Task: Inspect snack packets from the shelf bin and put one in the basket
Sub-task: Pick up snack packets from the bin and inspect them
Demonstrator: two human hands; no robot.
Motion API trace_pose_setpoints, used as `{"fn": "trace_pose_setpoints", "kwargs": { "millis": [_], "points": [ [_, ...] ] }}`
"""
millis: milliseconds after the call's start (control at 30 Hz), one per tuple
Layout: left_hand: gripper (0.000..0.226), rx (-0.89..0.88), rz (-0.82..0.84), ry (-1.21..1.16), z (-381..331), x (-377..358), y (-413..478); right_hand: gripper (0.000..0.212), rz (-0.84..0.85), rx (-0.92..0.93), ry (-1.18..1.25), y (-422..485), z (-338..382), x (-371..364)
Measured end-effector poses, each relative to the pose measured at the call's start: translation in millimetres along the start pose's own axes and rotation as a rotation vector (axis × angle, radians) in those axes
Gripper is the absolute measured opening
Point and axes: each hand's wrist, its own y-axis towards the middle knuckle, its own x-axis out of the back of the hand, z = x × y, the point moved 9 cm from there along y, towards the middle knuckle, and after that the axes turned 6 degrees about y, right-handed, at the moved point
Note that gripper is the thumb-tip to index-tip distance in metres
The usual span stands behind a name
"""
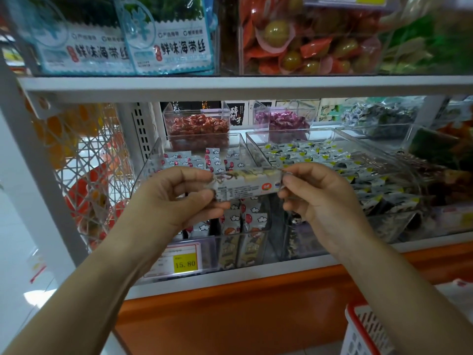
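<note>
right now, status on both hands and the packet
Snack packet pinched at its ends by left hand and right hand. Held level in front of shelf bin. Basket below right, no obstruction seen.

This was a shop, at a snack aisle. A white metal shelf (230, 84) carried clear plastic bins (153, 160) heaped with small wrapped snack packets, sorted by kind. A price label with a yellow "15.80" panel (184, 263) sat at the shelf's front edge. Blue-and-white printed seaweed bags (174, 44) stood on the shelf above. A red-and-white plastic shopping basket (358, 329) stood below, by the orange base panel (230, 316).
</note>
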Motion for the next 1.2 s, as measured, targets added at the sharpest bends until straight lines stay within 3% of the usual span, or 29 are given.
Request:
{"fn": "trace_pose_setpoints", "kwargs": {
  "millis": [233, 367, 467, 633, 933, 1100, 1200],
  "points": [
    [0.038, -0.042, 0.062, 0.305, 2, -8, -2, 0.025, 0.017, -0.040, 0.014, -1, 0, 0],
    [0.046, -0.015, 0.124, 0.168, 5, -12, -4, 0.019, 0.024, 0.036, -0.165, -2, 3, -3],
    [0.061, 0.036, 0.080, 0.088, 12, -9, -1, 0.023, 0.084, 0.062, -0.182, -3, 3, -10],
    [0.041, 0.025, 0.065, 0.133, 15, -9, 1, 0.018, 0.130, 0.052, -0.063, -3, -2, -17],
    [0.043, -0.019, 0.105, 0.118, 10, -12, -1, 0.006, 0.082, -0.007, -0.036, -2, -6, -12],
    [0.038, -0.001, 0.132, 0.109, 12, -17, -1, 0.027, -0.004, 0.030, -0.135, -3, -3, -5],
    [0.038, 0.007, 0.121, 0.154, 14, -17, -1, 0.020, -0.013, 0.050, -0.181, -3, -2, -3]
  ]
}}
